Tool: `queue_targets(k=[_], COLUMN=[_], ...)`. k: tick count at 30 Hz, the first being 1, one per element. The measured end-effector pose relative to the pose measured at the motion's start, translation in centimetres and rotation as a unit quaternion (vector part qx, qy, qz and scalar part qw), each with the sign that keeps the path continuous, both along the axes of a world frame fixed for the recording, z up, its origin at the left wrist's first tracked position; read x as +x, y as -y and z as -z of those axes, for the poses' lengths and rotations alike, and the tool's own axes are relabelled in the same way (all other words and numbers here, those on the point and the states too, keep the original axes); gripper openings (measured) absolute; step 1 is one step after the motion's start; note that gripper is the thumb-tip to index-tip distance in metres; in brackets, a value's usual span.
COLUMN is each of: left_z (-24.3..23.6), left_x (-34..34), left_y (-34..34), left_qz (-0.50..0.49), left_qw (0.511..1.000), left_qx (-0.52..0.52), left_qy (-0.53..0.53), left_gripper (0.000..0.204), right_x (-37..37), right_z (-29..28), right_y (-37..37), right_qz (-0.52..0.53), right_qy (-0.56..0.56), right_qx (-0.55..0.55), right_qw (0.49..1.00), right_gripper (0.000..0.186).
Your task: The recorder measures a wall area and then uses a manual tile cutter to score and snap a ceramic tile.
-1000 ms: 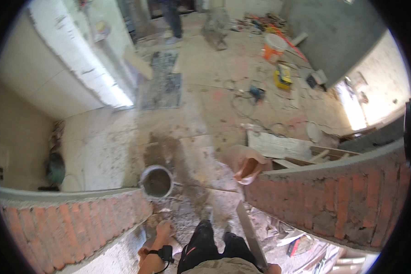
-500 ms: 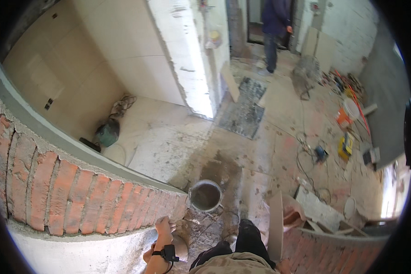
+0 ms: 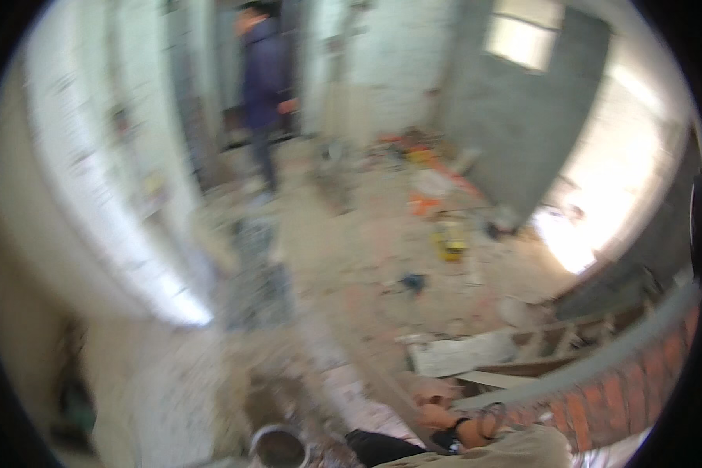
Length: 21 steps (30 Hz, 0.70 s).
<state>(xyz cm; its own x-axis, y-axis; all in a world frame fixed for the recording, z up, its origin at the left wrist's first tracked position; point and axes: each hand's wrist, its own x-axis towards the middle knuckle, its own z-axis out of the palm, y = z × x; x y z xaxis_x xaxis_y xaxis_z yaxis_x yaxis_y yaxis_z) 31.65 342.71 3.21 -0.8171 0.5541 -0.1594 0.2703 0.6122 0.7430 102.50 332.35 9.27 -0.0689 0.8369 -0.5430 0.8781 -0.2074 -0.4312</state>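
Note:
My right hand (image 3: 435, 415) is low in the picture, right of my dark-trousered leg (image 3: 382, 448), with a dark band on the wrist. It is beside the edge of a tan, flat panel (image 3: 388, 391); motion blur hides whether its fingers grip that edge. My left hand is out of the picture. At the lower edge, left of my leg, stands a round bucket (image 3: 279, 428) with greyish-brown contents.
A low brick wall (image 3: 616, 402) curves along the lower right, beside wooden framing (image 3: 577, 343) and a pale board (image 3: 460, 355). A dark mat (image 3: 259, 273) lies ahead. Tools, a yellow case (image 3: 449, 240) and an orange-and-white bucket (image 3: 429, 191) litter the floor. Another person (image 3: 264, 86) stands by the doorway.
My view has swung right and up, blurring the picture. My left hand has left the picture, and more of my right hand and wrist shows beside the panel.

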Motion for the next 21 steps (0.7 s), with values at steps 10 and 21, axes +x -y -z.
queue_targets(k=[10, 21], left_z=[5.0, 9.7], left_x=[-0.7, -10.1], left_y=[-5.9, 7.5], left_qz=[0.268, 0.453], left_qw=[0.951, 0.846], left_qx=[0.058, 0.258], left_qy=[-0.140, -0.111], left_gripper=[0.019, 0.019], right_x=[-6.8, -14.2], right_z=[-3.3, 5.9], right_y=[10.2, 36.5], right_qz=[0.282, 0.164], right_qy=[0.073, 0.129], right_qx=[-0.018, -0.034], right_qw=[0.957, 0.977], right_gripper=[0.034, 0.038])
